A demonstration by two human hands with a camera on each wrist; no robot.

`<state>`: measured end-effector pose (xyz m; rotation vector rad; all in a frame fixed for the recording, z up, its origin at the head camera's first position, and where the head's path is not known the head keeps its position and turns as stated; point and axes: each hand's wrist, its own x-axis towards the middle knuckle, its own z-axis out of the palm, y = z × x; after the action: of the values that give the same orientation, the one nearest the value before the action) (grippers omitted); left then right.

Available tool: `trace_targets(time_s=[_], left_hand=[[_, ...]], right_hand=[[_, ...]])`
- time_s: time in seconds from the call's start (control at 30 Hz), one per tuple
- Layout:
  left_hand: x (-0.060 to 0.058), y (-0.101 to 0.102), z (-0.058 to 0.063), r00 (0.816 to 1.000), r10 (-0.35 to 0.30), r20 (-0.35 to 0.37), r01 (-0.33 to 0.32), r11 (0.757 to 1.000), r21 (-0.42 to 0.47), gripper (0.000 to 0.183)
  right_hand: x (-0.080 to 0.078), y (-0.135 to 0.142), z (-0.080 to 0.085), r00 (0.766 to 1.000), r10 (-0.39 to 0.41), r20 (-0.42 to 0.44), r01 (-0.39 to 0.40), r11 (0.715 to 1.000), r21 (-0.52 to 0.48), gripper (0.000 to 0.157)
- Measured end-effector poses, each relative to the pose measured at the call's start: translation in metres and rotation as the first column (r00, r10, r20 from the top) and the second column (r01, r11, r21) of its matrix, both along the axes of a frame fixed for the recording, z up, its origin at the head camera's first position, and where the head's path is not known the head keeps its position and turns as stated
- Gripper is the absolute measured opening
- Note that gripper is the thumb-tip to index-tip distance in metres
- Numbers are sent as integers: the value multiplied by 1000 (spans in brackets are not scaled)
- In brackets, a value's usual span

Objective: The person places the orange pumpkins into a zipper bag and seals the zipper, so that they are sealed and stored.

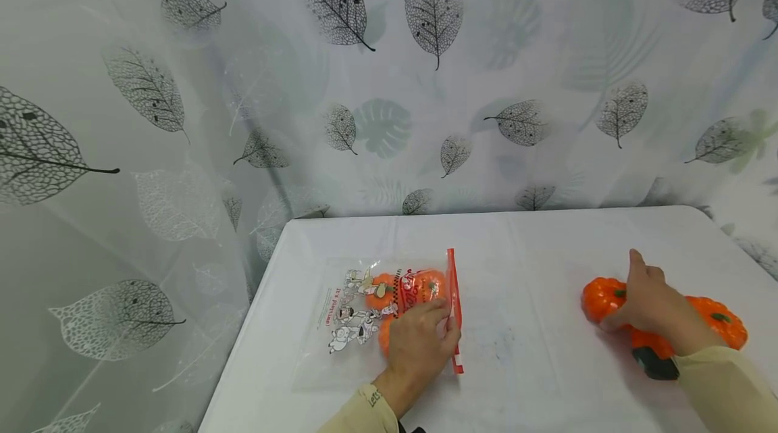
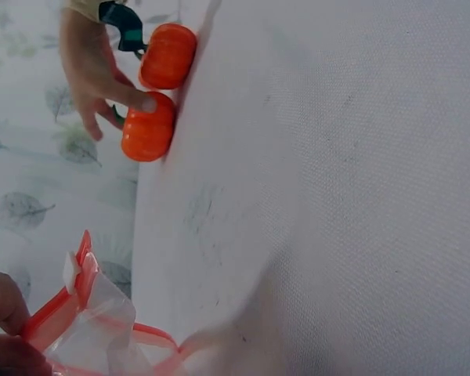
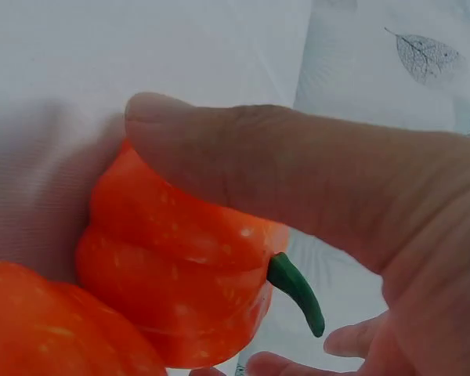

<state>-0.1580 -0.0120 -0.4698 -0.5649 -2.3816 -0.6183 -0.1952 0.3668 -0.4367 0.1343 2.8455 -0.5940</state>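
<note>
My left hand (image 1: 419,345) grips the red-edged mouth of a clear printed zip bag (image 1: 358,328) lying on the left part of the table. Inside it are several small orange pumpkins (image 1: 430,284). In the left wrist view the red rim (image 2: 55,313) gapes beside my fingers. On the right, my right hand (image 1: 656,311) is spread over a small orange pumpkin (image 3: 172,258) with a green stem. Its thumb lies across the pumpkin's side while the other fingers reach out straight past it. Another pumpkin (image 1: 723,321) sits close by, partly behind my wrist.
A white table (image 1: 516,271) carries everything, with a leaf-printed curtain (image 1: 389,115) hanging behind it and at the left. Next to my right sleeve (image 1: 723,379) is a dark green piece (image 1: 655,363). Faint dark marks (image 1: 501,342) show on the tabletop between my hands.
</note>
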Motion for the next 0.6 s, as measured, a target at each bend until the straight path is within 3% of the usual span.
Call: trace_targets(time_s=[0.17, 0.43, 0.6], left_hand=[[0, 0, -1, 1000, 3, -12, -3, 1000, -6, 16], [-1, 1, -2, 999, 9, -32, -9, 1000, -2, 17], [0, 1, -2, 1000, 13, -27, -14, 1000, -8, 17]], right_hand=[[2, 2, -5, 1000, -1, 28, 0, 1000, 28, 141], [1, 4, -10, 998, -5, 57, 1, 998, 61, 109], [2, 2, -9, 997, -18, 69, 13, 997, 73, 107]])
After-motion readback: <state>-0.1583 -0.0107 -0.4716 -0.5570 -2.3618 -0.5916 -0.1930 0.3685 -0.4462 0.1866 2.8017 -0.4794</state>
